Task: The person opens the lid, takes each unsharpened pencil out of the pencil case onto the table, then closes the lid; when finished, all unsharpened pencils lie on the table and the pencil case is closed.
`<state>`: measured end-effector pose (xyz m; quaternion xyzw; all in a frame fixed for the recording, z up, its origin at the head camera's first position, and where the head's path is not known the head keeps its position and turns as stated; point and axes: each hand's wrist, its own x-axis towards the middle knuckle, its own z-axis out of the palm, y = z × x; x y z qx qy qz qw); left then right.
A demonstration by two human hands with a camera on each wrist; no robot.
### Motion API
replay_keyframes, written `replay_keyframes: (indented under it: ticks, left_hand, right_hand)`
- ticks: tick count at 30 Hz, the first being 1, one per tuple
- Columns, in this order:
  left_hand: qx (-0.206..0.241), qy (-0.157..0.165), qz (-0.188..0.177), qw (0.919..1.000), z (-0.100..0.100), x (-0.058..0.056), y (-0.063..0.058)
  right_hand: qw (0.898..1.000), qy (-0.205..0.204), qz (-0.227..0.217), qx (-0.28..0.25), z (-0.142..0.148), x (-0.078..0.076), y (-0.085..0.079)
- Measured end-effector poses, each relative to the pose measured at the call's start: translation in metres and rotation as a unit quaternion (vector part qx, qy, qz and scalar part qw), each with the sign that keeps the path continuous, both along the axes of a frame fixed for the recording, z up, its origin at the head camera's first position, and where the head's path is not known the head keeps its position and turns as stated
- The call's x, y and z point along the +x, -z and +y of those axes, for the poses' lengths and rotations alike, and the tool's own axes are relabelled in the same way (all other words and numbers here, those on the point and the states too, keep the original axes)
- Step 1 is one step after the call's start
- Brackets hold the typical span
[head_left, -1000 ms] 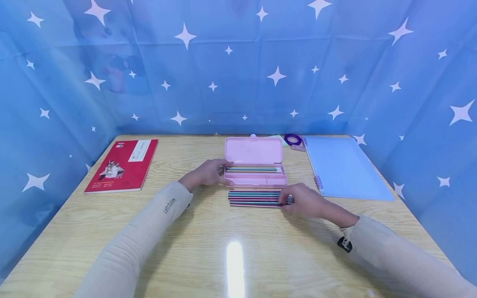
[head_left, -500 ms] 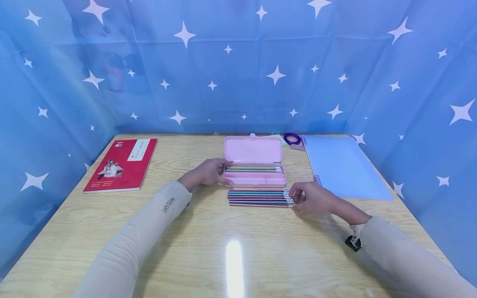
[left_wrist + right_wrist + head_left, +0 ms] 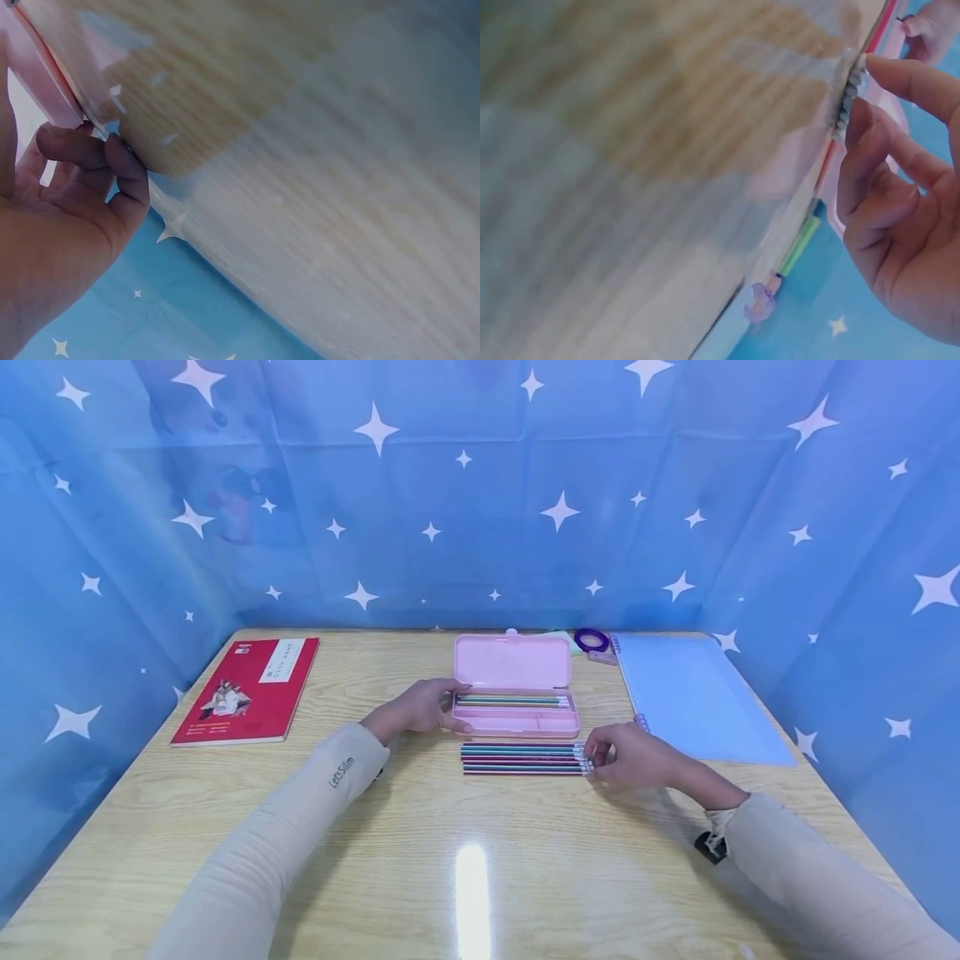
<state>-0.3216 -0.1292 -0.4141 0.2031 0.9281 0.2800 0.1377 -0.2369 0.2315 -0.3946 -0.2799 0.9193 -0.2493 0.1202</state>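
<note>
My left grip (image 3: 425, 706) holds the pink pencil case (image 3: 491, 721) by its left end, thumb at the near edge and a finger at the hinge side, so the case stretches off to the right of it with its lid tipped back. In the case's far compartment, to the right of that same grip, lie a few boxed pencils (image 3: 510, 701). Just nearer me than the case, a row of loose pencils (image 3: 521, 758) lies on the bench (image 3: 570, 860), directly left of my right grip (image 3: 632, 756). The fingers there are bent at the eraser ends (image 3: 846, 101); whether they pinch the row or merely touch it, I can't fairly tell. The pale blue notebook (image 3: 697, 693) lies beyond my right grip, and a red book (image 3: 246, 692) well left of my left one.
</note>
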Motion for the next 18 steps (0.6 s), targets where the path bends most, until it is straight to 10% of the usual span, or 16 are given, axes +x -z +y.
replay_keyframes:
  ticks: [18]
  left_hand:
    - [0.003,-0.006,-0.006,1.0,0.001,0.001,0.001]
  right_hand:
    - [0.998,0.028,0.048,-0.042,-0.032,-0.051,-0.007]
